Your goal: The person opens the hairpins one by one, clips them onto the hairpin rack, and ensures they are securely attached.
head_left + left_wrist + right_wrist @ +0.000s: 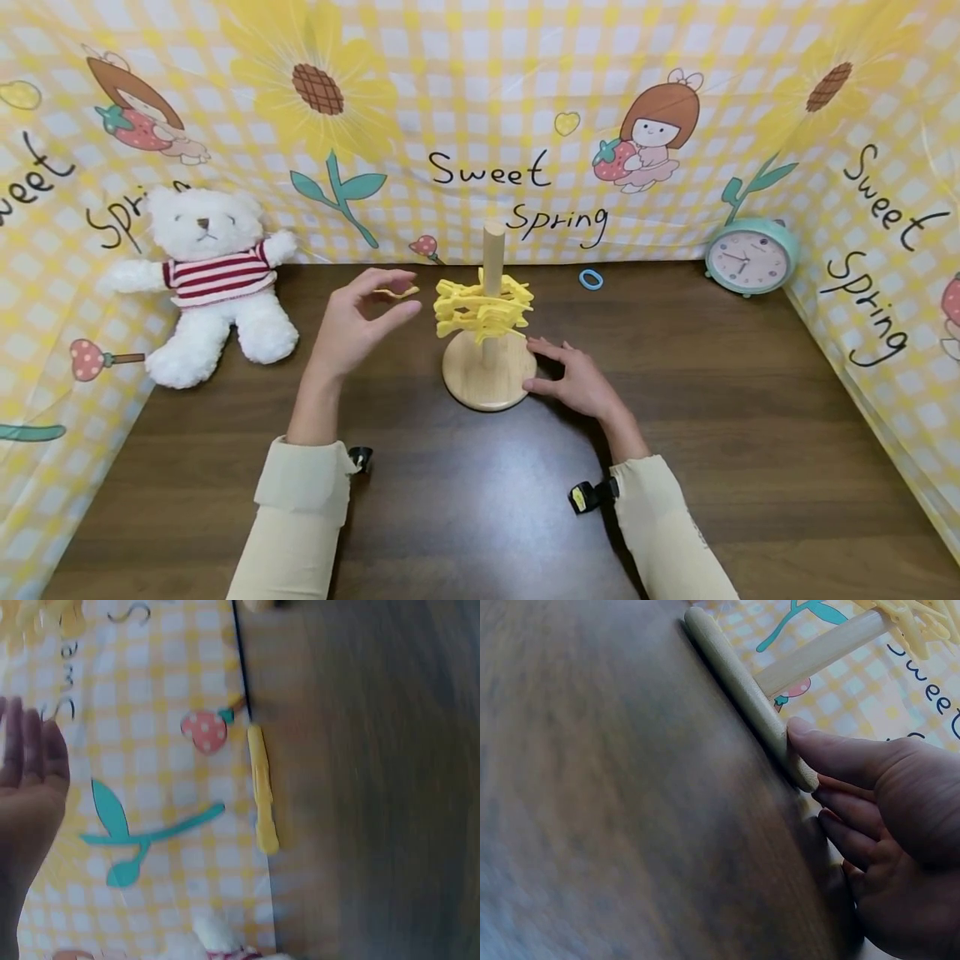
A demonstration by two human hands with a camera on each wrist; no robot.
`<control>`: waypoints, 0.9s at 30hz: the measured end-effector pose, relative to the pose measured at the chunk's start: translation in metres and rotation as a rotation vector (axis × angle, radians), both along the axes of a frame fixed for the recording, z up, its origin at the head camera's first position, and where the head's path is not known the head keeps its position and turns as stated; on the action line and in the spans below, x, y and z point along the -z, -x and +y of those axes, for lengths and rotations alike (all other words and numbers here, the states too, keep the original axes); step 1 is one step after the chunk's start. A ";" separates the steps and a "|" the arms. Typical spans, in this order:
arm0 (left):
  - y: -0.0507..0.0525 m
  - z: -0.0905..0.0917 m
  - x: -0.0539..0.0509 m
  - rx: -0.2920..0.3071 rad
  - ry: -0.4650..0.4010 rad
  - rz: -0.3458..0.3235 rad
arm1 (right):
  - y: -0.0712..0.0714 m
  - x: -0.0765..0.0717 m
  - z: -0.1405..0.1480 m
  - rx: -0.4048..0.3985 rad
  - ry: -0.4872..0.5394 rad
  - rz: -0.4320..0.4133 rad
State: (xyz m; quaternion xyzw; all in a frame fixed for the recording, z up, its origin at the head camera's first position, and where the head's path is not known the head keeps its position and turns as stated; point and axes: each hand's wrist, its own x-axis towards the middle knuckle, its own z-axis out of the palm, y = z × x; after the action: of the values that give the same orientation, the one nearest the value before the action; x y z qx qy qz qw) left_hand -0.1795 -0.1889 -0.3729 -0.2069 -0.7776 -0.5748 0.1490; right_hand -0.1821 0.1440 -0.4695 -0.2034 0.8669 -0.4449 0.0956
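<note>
A wooden stand has a round base (480,390) and an upright pole (492,254). Several thin yellow plastic pieces (483,310) cluster around the pole, above the base. To the left of them, my left hand (352,321) is raised, thumb and fingers apart. One slim yellow piece (262,791) shows between thumb and fingers in the head view; in the left wrist view it appears apart from the hand. My right hand (573,379) holds the right edge of the base, its thumb (832,750) on the rim and the fingers beside the edge.
A blue ring (591,279) lies near the table's back edge, right of the pole. A white teddy bear (217,283) in a striped shirt sits at the back left. An alarm clock (750,258) stands at the back right. Patterned cloth encloses the brown table (750,467) behind and at both sides.
</note>
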 end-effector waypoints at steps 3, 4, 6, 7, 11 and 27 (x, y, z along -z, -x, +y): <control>0.003 -0.014 0.004 -0.082 -0.025 -0.029 | 0.000 0.002 0.001 -0.006 -0.010 -0.006; 0.004 -0.019 0.005 -0.107 -0.037 -0.044 | 0.000 0.003 0.001 -0.007 -0.012 -0.009; 0.008 -0.029 0.008 -0.153 -0.057 -0.076 | 0.001 0.003 0.001 -0.007 -0.008 -0.013; 0.010 -0.033 0.010 -0.172 -0.067 -0.093 | 0.001 0.003 0.001 -0.008 -0.006 -0.013; 0.019 -0.046 0.017 -0.225 -0.086 -0.163 | 0.002 0.001 0.001 -0.008 -0.006 -0.008; 0.043 -0.065 0.048 -0.305 -0.095 -0.407 | 0.002 0.001 0.001 -0.008 0.000 -0.007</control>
State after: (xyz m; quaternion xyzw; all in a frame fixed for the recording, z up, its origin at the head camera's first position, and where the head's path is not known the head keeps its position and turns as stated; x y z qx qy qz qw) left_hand -0.2228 -0.2543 -0.4213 0.0400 -0.7859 -0.6113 0.0842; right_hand -0.1844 0.1454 -0.4701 -0.2052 0.8656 -0.4455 0.1006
